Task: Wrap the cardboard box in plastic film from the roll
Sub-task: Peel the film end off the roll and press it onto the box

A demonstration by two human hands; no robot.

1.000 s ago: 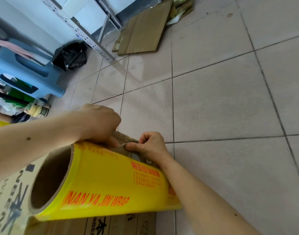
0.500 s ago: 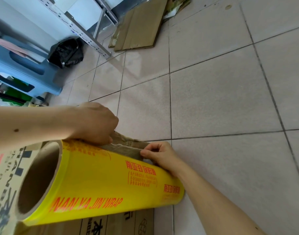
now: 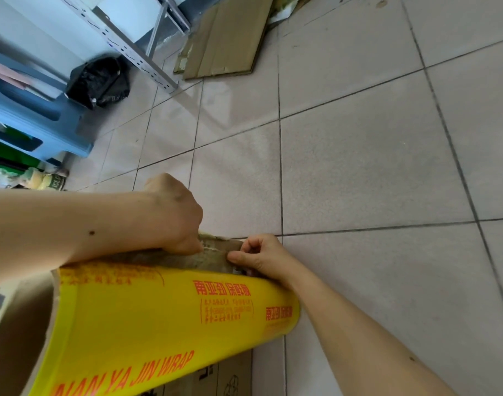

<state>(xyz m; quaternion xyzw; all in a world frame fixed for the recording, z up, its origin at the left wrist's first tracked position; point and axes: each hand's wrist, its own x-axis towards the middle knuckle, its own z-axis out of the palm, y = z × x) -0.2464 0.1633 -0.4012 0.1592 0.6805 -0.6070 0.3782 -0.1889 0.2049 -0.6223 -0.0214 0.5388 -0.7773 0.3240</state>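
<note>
Both hands at the box edge, behind the yellow roll.
Left hand fisted, knuckles up (fingertips hidden); right hand pinching the cardboard box rim.

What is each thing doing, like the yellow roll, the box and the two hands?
Yellow roll: lying on the box.
Cardboard box: mostly hidden under the roll.
Left hand: fingers closed, pinching at the box's far edge.
Right hand: pinching there too.
Flattened cardboard: flat on the floor.
</note>
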